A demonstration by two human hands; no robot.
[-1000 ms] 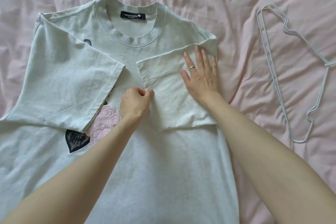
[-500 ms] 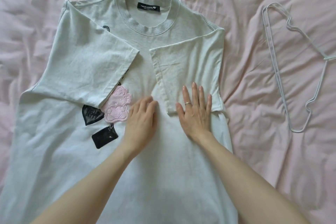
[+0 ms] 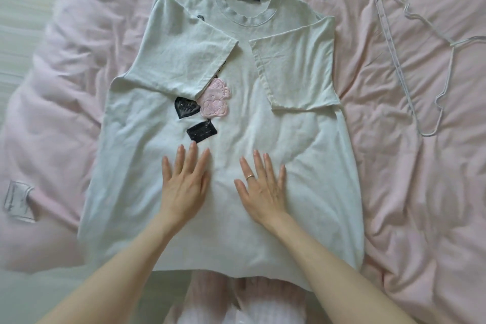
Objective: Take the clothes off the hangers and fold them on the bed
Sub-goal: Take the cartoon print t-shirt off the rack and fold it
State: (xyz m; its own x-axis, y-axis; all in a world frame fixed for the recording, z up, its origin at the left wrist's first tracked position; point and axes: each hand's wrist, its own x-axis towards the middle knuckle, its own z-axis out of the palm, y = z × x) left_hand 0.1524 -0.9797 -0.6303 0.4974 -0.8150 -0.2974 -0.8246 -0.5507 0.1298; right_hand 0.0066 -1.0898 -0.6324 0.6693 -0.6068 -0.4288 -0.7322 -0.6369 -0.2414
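pink bed (image 3: 434, 192), shirt (image 3: 302, 139) spread flat on it, both sleeves folded in. left hand (image 3: 184, 187) flat on shirt, fingers spread, gripping nothing. right hand (image 3: 261, 189) beside it, likewise. hanger (image 3: 402, 84) bare, right of shirt.

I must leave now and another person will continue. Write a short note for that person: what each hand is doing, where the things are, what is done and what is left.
Left hand: open, flat on the T-shirt, palm down, holding nothing.
Right hand: open, flat on the shirt beside the left one, holding nothing.
Things: the pale T-shirt lies front up on the pink bed, collar away from you. The wire hanger lies on the bed, to the right of the shirt, apart from it.
Done: shirt off the hanger; both sleeves folded in over the chest.
Left: fold the body of the shirt, probably sides in, then hem up toward the collar.
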